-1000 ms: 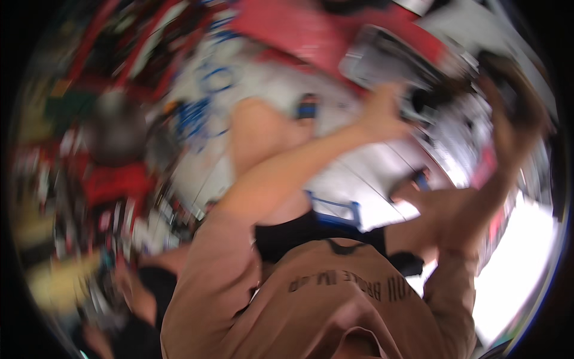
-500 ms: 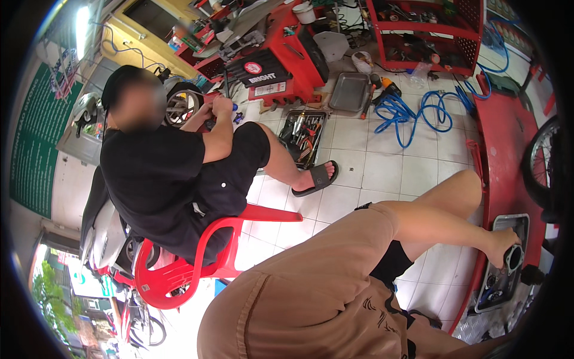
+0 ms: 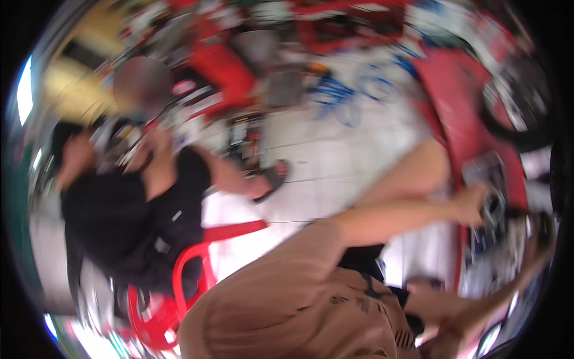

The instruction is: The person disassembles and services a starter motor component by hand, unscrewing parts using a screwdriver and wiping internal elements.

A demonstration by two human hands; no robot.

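My left hand (image 3: 472,204) is closed on a ring-shaped metal part (image 3: 494,208) with a round bore through it. It holds this part over a metal tray (image 3: 478,167) on the red bench. Other metal pieces (image 3: 481,239) lie at the tray's near end, too smeared to name. My right hand (image 3: 540,236) is just beyond the tray on the right, near the picture's dark rim. Blur hides its fingers, and whether it holds a dark object there cannot be made out.
The red bench (image 3: 457,113) runs along my right, with a spoked wheel (image 3: 517,107) on its far side. A person (image 3: 119,209) in black sits on a red plastic chair (image 3: 206,269) at left. A blue hose (image 3: 335,90) and tool tray (image 3: 246,140) lie on the tiled floor.
The whole view has swung, shifting the scene leftward and upward and blurring it. My right hand and forearm have come into sight beside the tray. My left hand still grips the metal part.
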